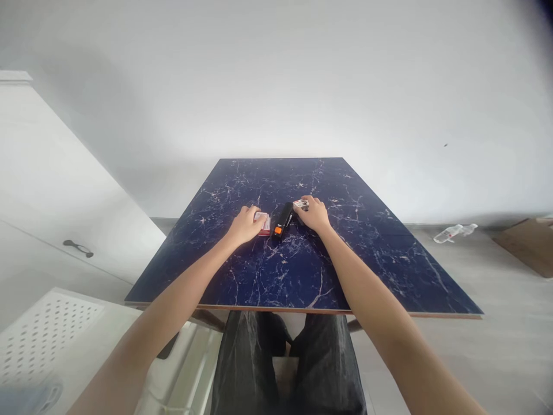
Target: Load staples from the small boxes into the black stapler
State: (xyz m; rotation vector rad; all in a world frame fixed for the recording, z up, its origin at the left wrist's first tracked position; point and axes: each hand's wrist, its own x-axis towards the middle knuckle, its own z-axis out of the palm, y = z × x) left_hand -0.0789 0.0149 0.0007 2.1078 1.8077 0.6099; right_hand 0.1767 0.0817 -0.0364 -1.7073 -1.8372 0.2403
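Note:
Near the middle of the dark blue marbled table [276, 276], my left hand [246, 225] has its fingers closed around a small white, red-edged stack or packet [264, 225]. My right hand [314, 214] grips a small white item with dark and red print [301, 204], perhaps a little box; the fingers cover part of it. Between both hands lies a black stapler-like object with an orange patch [283, 222], slanting away to the right. My right thumb is close to its far end; whether they touch I cannot tell.
A white wall stands behind the table. White drawers with a dark handle [78, 248] are at the left, above a perforated white panel [47, 334]. On the floor at right lie clear plastic bottles [449, 233] and a cardboard box [527, 245]. My legs are under the front edge.

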